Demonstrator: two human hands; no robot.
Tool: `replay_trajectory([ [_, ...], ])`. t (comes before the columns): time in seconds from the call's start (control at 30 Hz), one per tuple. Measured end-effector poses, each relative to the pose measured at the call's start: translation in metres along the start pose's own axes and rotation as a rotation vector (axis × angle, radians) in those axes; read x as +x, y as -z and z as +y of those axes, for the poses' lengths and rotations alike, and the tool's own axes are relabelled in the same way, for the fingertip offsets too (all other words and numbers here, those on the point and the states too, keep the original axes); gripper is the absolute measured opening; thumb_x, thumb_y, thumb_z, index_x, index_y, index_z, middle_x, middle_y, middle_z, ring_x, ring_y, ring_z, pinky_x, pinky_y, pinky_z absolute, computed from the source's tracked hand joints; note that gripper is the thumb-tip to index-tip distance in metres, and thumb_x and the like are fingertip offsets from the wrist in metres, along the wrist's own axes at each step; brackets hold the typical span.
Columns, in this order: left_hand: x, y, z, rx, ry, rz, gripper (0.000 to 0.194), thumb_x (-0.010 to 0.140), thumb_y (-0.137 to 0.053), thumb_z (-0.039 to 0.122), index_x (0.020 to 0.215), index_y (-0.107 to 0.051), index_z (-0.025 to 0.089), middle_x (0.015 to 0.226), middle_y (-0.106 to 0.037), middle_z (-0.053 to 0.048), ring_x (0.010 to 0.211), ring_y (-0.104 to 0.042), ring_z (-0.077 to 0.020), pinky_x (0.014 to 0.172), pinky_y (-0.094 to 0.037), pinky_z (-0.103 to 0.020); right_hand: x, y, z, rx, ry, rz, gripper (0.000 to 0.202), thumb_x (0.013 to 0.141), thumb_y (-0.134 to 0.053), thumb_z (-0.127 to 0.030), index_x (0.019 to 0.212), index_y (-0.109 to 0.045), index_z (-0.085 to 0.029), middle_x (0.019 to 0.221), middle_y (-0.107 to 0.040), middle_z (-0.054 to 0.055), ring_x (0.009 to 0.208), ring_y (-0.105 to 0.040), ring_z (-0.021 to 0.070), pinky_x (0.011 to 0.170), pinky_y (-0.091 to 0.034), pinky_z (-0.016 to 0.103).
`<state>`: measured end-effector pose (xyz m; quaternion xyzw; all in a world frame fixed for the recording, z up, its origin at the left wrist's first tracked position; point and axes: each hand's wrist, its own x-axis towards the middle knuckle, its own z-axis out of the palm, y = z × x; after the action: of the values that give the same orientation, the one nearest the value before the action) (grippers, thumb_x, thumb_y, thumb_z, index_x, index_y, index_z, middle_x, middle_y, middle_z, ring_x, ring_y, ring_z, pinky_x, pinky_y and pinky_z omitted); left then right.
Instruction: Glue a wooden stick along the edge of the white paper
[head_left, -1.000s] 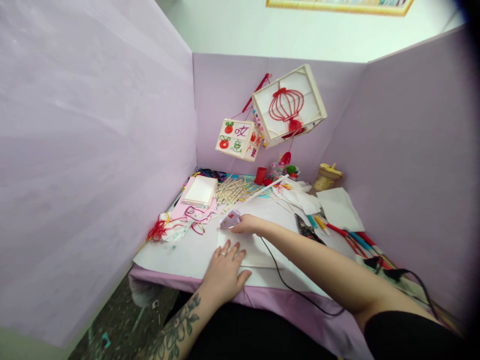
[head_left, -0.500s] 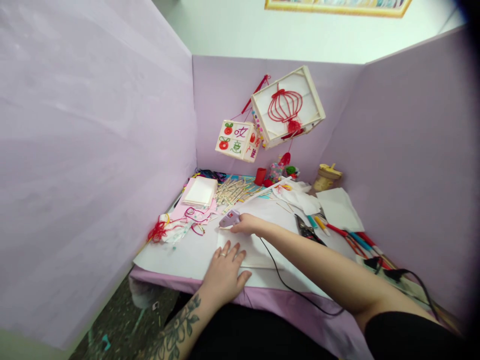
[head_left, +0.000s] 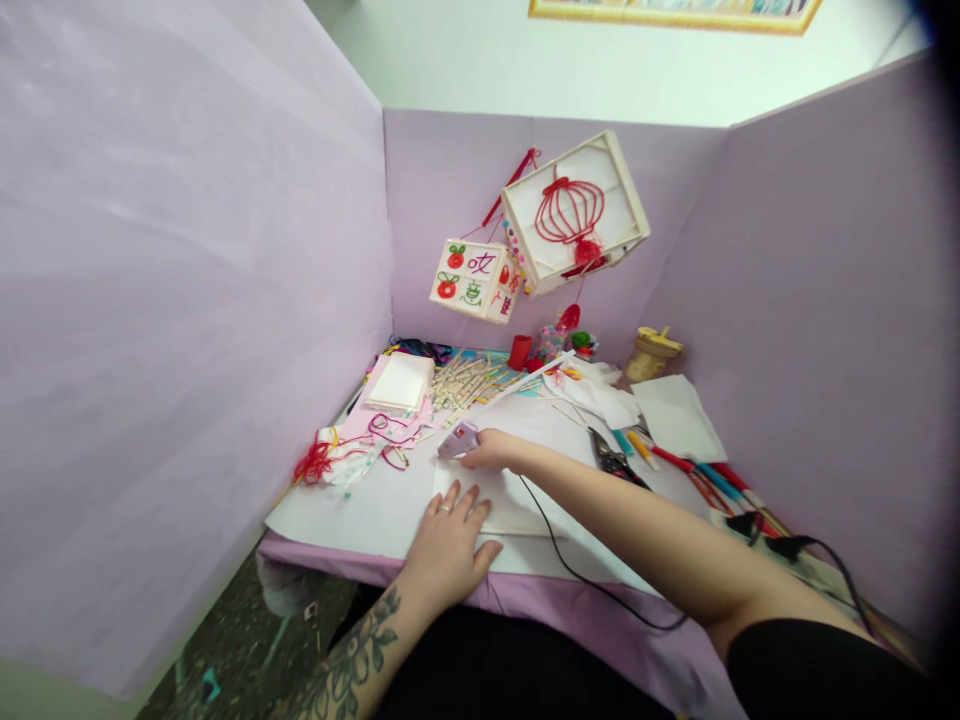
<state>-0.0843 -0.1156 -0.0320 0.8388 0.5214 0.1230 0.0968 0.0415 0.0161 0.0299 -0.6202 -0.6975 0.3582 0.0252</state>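
Little has been shifted since a second ago: the glue gun (head_left: 459,439) is still gripped in the right hand (head_left: 491,452), apparently nozzle-down on the white panel (head_left: 501,507), which is pinned flat by the spread left hand (head_left: 448,548).

The left hand (head_left: 450,545) lies flat, palm down, fingers spread, a ring on one finger, its tattooed forearm angled in from below. The right hand (head_left: 491,450) reaches far forward, arm nearly straight, fingers curled closed.

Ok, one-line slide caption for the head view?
Right hand holds a glue gun over a white panel while the left hand presses it flat.
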Motion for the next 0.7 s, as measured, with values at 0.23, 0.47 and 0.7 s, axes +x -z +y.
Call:
replay_trajectory([
  [0.23,-0.0004,0.0000,0.0002,0.007,-0.004,0.004,0.053,0.092,-0.039,0.050,0.138,-0.045,0.025,0.149,-0.037,-0.006,0.141,-0.023,-0.0315,0.113,-0.022,-0.052,-0.0005,-0.0003,0.0025,-0.016,0.007,0.004,0.023,0.069,-0.068,-0.028,0.088,-0.072,-0.014,0.086,-0.070,0.005,0.076,-0.063,0.0166,0.057,-0.042,0.020],
  [0.47,0.0002,0.0008,0.0005,0.004,-0.005,0.006,0.053,0.092,-0.040,0.050,0.138,-0.045,0.025,0.149,-0.037,-0.006,0.140,-0.024,-0.0320,0.113,-0.022,-0.052,-0.0008,0.0007,0.0014,-0.031,0.009,0.003,0.024,0.071,-0.068,-0.030,0.090,-0.071,-0.014,0.090,-0.070,0.006,0.079,-0.063,0.0162,0.057,-0.041,0.019],
  [0.7,0.0004,0.0023,0.0009,0.008,0.002,0.000,0.053,0.092,-0.040,0.050,0.138,-0.045,0.024,0.149,-0.037,-0.006,0.140,-0.024,-0.0318,0.113,-0.023,-0.052,-0.0006,-0.0008,-0.0009,-0.052,0.008,0.012,0.025,0.071,-0.068,-0.029,0.091,-0.072,-0.014,0.092,-0.071,0.006,0.079,-0.064,0.0165,0.057,-0.041,0.019],
])
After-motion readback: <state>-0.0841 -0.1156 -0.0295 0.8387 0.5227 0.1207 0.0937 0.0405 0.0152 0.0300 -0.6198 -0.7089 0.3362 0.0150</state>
